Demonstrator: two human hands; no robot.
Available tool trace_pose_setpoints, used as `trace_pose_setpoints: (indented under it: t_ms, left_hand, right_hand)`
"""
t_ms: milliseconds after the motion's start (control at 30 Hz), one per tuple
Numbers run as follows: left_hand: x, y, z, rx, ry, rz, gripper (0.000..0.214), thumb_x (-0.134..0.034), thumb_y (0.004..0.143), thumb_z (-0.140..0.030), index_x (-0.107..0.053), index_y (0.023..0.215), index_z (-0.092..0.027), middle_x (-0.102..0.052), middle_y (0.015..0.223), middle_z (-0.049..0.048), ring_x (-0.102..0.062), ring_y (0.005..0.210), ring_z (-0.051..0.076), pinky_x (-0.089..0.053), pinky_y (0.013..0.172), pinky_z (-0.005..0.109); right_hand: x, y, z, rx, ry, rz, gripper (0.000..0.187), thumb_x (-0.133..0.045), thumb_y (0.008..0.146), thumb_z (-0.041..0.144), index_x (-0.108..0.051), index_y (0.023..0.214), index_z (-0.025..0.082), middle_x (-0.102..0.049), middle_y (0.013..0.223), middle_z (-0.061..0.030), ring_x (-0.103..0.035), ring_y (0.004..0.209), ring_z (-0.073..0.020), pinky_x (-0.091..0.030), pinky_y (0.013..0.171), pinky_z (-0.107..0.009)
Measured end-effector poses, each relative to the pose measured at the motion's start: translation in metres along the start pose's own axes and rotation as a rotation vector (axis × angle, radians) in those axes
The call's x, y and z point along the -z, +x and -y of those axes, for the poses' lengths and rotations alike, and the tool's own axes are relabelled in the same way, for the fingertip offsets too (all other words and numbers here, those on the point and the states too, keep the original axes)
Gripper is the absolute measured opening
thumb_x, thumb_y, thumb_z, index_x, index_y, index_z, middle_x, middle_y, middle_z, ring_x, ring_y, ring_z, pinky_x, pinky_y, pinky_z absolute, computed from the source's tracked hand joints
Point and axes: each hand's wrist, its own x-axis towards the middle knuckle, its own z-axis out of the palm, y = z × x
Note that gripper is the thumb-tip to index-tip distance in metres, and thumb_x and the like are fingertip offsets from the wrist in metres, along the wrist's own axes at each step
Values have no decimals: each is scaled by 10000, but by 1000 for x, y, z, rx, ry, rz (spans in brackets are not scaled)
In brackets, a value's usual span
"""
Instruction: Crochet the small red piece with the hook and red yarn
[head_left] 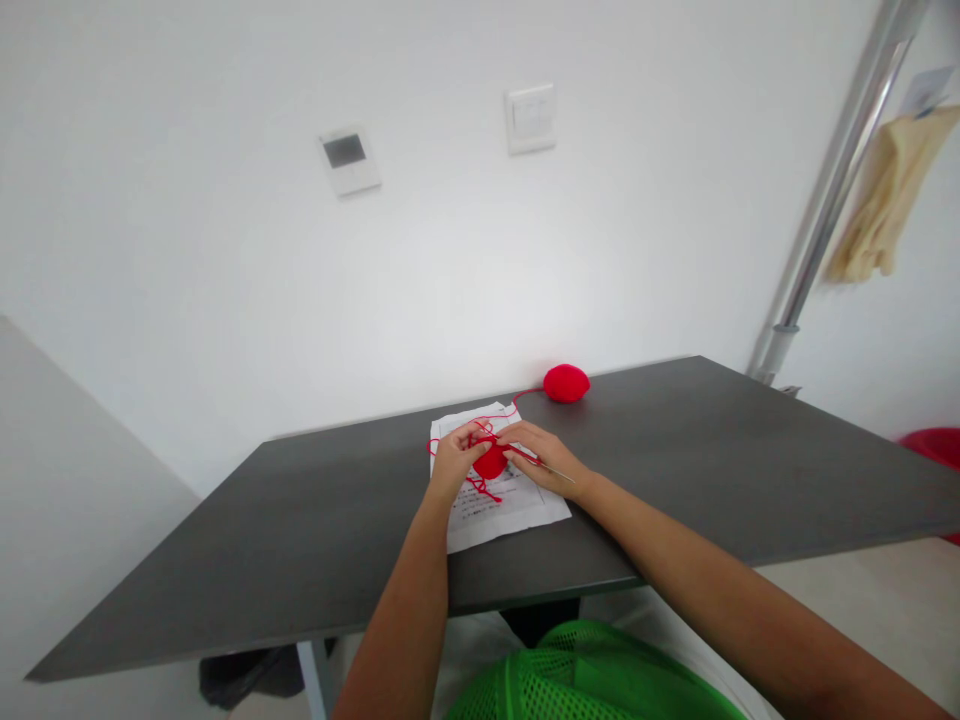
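On the worktop (352, 520), the left hand (454, 455) pinches a seemingly unfinished red piece (491, 462), the right hand (551, 462) a thin tool (557, 472), yarn (531, 391) uncut.

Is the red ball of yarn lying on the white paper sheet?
No, the red ball of yarn rests on the dark grey tabletop, beyond the white paper sheet and apart from it.

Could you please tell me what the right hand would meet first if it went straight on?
The right hand would likely meet the red piece first, then the left hand; exact depth is unclear.
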Motion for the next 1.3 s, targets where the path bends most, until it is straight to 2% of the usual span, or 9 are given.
trace_pose_setpoints:
  t_ms: [200,300,400,700,833,1067,1300]
  left_hand:
    - [0,0,-1,70,-25,-25,405,-719,593,-294,-660,962,-138,-680,779,46,-607,708,167,-477,670,284]
    - [-1,0,1,111,-129,24,471,-735,583,-291,-639,1014,-127,-688,829,69,-622,737,184,-483,698,307]
    - [-2,-1,1,152,-268,57,462,-752,561,-267,-643,984,-116,-689,859,91,-631,750,195,-486,709,319]
    - [-6,-2,1,204,-426,23,361,-759,540,-224,-662,870,-116,-683,756,62,-606,628,133,-467,610,247]
    - [-8,0,3,200,-413,-24,383,-768,514,-232,-659,861,-115,-676,723,55,-600,604,137,-466,584,252]
    - [-10,0,6,111,-353,-30,382,-750,535,-241,-659,888,-125,-683,766,55,-618,685,165,-476,649,277]
    - [-9,0,5,37,-171,-41,368,-714,583,-245,-667,935,-148,-680,781,30,-603,696,149,-462,658,257]
  right_hand:
    - [-3,-2,-9,58,-78,28,239,-442,889,218,-519,1115,207,-618,1052,-100,-562,1010,-192,-471,888,-372]
    - [-4,-2,-11,81,-101,34,242,-446,889,224,-519,1119,206,-623,1054,-100,-568,1007,-190,-477,886,-369]
    - [-3,-2,-9,99,-104,42,237,-434,893,227,-524,1112,215,-614,1077,-98,-565,1021,-189,-476,896,-372]
    - [-6,2,-4,151,-260,45,197,-423,891,202,-547,1043,182,-591,1081,-118,-531,1055,-201,-466,905,-385]
    - [-10,2,-4,140,-315,43,193,-422,888,204,-550,1032,190,-577,1099,-112,-513,1068,-211,-455,903,-404]
    - [-15,2,-1,104,-326,35,205,-405,889,190,-530,1051,187,-555,1100,-116,-500,1056,-222,-444,899,-417]
    - [-11,2,2,83,-338,38,196,-408,887,196,-527,1042,177,-558,1066,-119,-508,1022,-221,-448,881,-399]
